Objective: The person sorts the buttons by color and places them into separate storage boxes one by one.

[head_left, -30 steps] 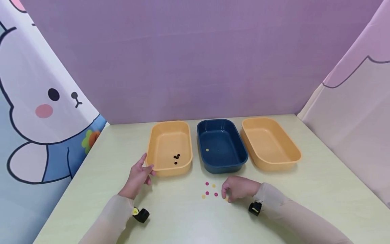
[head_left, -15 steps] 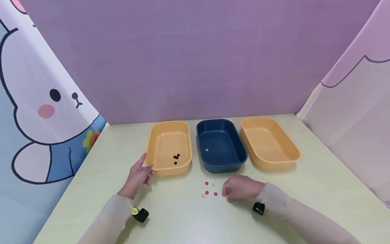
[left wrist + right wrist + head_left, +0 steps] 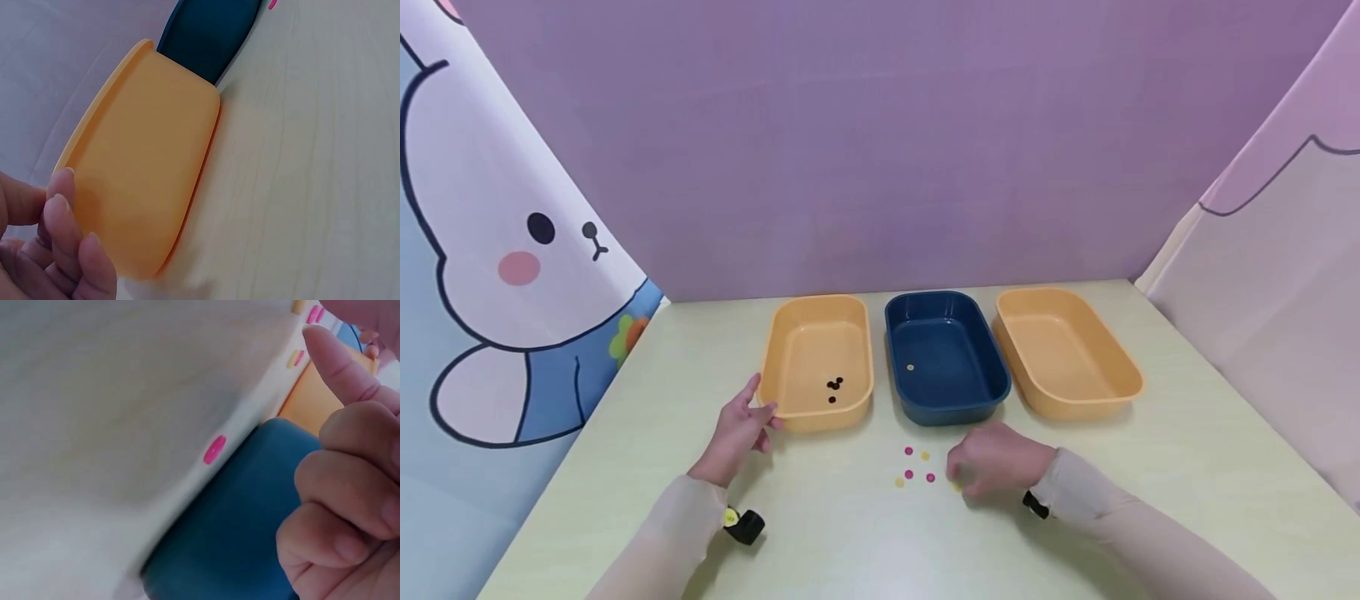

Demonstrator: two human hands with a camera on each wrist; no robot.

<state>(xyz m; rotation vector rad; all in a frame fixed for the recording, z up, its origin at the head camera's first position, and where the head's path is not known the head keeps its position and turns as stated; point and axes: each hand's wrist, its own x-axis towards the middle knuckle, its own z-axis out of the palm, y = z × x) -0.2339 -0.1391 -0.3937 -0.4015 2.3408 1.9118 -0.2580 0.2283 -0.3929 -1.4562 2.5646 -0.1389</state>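
Note:
My left hand grips the near left corner of the left yellow tray, the thumb over its rim and the fingers outside, as the left wrist view shows. Several black buttons lie in that tray. My right hand is down at the table, index fingertip and thumb close together by a yellow button; whether they pinch it is hidden. Its other fingers are curled. To its left lie several pink buttons and yellow buttons. The right wrist view shows another pink button beside the blue tray.
The blue tray stands in the middle with a yellow button inside. A second yellow tray stands to its right. Behind the trays rises a purple cloth wall, with printed cloth at both sides.
My right hand has shifted slightly and its wrist has turned, while its fingertips stay by the same yellow button. My left hand keeps its grip on the tray.

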